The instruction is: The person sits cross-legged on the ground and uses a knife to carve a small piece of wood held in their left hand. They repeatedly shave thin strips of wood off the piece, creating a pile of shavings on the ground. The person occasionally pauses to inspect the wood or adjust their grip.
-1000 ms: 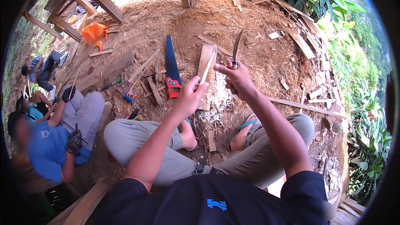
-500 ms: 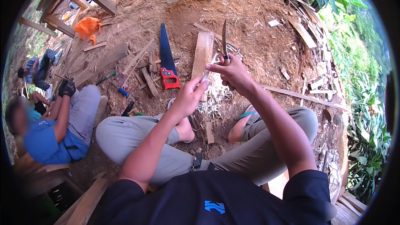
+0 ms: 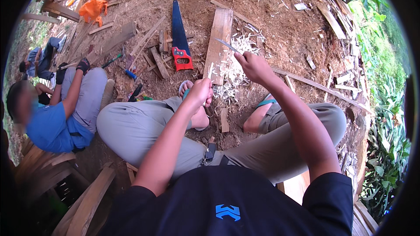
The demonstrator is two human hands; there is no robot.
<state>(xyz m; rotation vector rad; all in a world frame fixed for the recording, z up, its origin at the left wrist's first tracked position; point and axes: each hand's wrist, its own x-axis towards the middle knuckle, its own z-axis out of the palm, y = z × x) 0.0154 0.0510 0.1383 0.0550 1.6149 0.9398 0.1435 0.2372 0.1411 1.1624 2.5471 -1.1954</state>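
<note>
My left hand (image 3: 200, 92) is closed around a thin pale wooden stick (image 3: 210, 70), whose upper end pokes out above the fist. Held in my right hand (image 3: 256, 67) is a knife (image 3: 226, 45), its narrow blade slanting up and to the left. The blade is apart from the stick and passes above a flat wooden plank (image 3: 217, 26) lying on the ground between my feet. Pale wood shavings (image 3: 241, 52) are heaped along the plank's right side. The lower part of the stick is hidden by my fingers.
A handsaw (image 3: 179, 30) with a red handle lies left of the plank. Farther left, a person in a blue shirt (image 3: 50, 126) sits wearing dark gloves, near a blue-handled tool (image 3: 130, 74). An orange bag (image 3: 93, 10) lies behind. Long wood strips (image 3: 323, 88) lie to the right.
My hands have moved apart, the left one drawn lower toward me. The knife has swung from pointing upright to slanting left. The view has shifted slightly.
</note>
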